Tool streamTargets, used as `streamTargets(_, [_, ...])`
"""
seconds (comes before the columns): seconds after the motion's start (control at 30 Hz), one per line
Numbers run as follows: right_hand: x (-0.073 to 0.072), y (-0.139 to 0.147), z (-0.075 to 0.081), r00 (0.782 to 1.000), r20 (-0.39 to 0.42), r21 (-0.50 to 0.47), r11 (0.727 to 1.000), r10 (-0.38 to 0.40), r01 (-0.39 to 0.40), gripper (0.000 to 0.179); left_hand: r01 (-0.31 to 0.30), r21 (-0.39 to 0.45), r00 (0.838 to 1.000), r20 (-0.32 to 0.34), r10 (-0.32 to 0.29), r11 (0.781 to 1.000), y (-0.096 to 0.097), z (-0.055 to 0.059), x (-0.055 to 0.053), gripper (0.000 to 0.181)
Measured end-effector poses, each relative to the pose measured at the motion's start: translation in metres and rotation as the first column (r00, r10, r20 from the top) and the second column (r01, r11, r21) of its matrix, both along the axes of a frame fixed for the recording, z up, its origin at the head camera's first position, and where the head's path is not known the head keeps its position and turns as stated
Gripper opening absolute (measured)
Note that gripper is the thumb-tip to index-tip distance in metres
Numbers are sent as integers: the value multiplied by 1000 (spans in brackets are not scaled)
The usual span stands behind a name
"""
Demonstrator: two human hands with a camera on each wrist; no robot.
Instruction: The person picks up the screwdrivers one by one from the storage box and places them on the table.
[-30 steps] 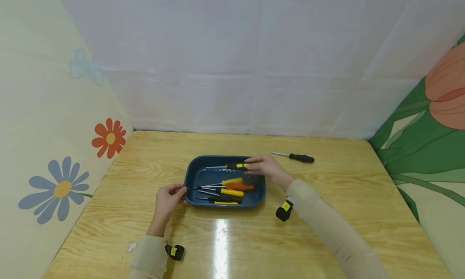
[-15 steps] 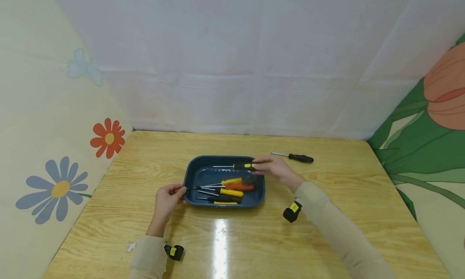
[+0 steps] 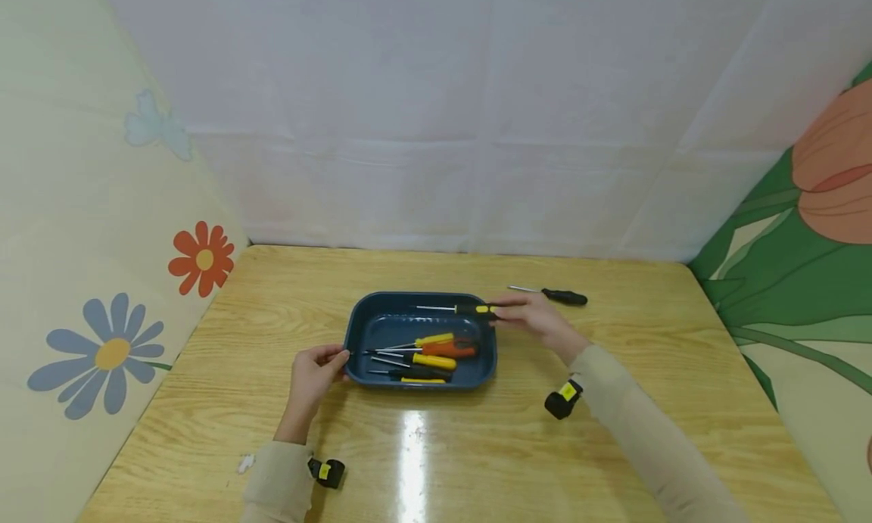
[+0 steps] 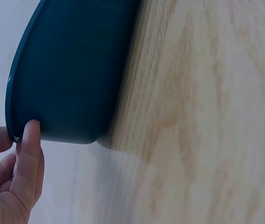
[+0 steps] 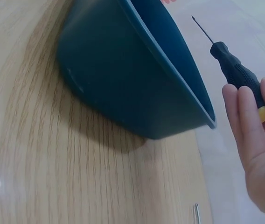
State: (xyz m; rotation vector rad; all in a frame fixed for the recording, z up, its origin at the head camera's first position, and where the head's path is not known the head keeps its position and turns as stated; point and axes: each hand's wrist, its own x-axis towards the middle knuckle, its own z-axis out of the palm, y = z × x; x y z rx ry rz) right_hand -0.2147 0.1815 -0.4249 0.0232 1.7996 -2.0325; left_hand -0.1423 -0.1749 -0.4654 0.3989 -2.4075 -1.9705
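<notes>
A dark blue tray (image 3: 354,319) stands on the wooden table with several screwdrivers lying in its front half. Among them are one with an orange handle (image 3: 450,349) and one with a yellow handle (image 3: 434,362). My left hand (image 3: 316,375) pinches the tray's left rim between thumb and fingers, as the left wrist view also shows. In my right hand (image 3: 534,319) is a black-and-yellow screwdriver (image 5: 237,70), gripped by the end of its handle. Its shaft points left above the tray's back right part, and in the right wrist view it is outside the rim's outline.
Behind my right hand, a black-handled screwdriver (image 3: 565,297) lies on the table (image 3: 647,341), partly covered by the fingers at its shaft. A small white scrap (image 3: 246,463) is near my left sleeve. A pale cloth wall (image 3: 436,167) rises behind the table.
My right hand has moved to the right with the black-and-yellow screwdriver, from over the tray's back toward its right rim. My left hand has stayed on the left rim.
</notes>
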Motion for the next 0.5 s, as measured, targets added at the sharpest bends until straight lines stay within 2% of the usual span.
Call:
streamTargets(0.23, [3,19,2,1000,17,-38,999,-23,24,24,0,4,1000,9,0,1000,0,2,1,21])
streamTargets(0.5, [6,43,2,999,6,-61,997,-52,52,22,-5,12,1000,8,5,1000,1,4,2,22])
